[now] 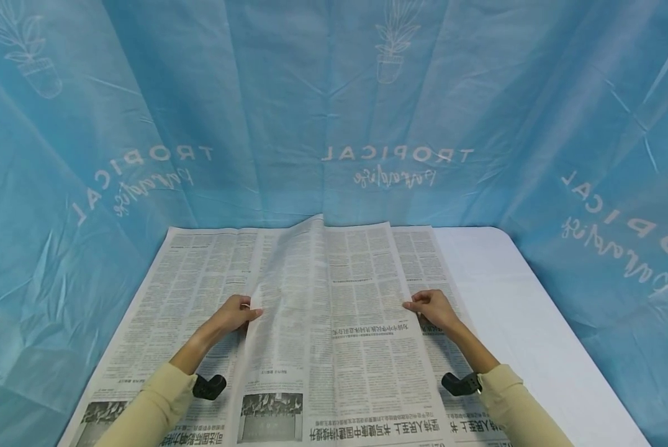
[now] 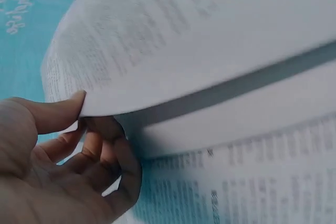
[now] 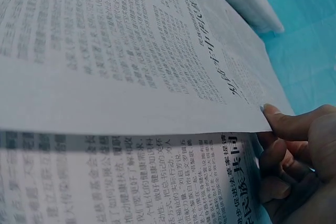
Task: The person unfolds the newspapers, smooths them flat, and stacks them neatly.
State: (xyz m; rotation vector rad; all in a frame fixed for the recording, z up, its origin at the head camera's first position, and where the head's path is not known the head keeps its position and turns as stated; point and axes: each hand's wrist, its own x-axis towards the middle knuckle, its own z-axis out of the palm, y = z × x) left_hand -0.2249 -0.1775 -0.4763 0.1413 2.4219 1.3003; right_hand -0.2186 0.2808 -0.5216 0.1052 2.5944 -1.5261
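My left hand (image 1: pixel 239 312) pinches the left edge of a raised newspaper sheet (image 1: pixel 362 298) between thumb and fingers. At the opposite edge, my right hand (image 1: pixel 433 308) pinches the same sheet. The sheet bows up along its middle fold, its left half curved and its far edge lifted. Beneath it lies another newspaper layer (image 1: pixel 194 279), spread flat on the table. In the left wrist view the thumb (image 2: pixel 60 113) presses on top of the paper edge, with a shadowed gap below. The right wrist view shows the right thumb (image 3: pixel 289 124) on the sheet's edge, the other fingers curled underneath.
The white tabletop (image 1: pixel 513 310) shows to the right of the newspapers. Blue curtains (image 1: pixel 278 112) with white lettering and plant drawings hang behind and on both sides. Dark straps (image 1: pixel 210 387) sit on both wrists, over light sleeves (image 1: pixel 161 403).
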